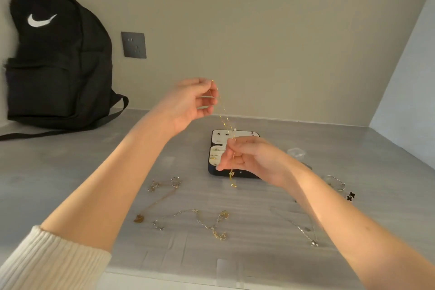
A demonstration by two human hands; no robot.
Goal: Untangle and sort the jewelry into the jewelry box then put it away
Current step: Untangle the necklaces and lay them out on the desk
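A thin gold necklace [223,115] hangs stretched between my two hands above the grey table. My left hand [191,102] is raised and pinches its upper end. Lower down, my right hand [249,159] pinches the chain, and a small gold pendant [232,178] dangles below the fingers. Behind my right hand lies the open jewelry box [217,141], dark outside with a white lining, small earrings in its compartments; my hand hides part of it.
Loose chains lie on the table [94,172]: a gold one with rings [162,186] at left, a silver-gold one [202,221] in front, a silver one [303,228] at right. Bangles [335,182] and a black clover piece [350,196] lie far right. A black backpack [54,59] leans at back left.
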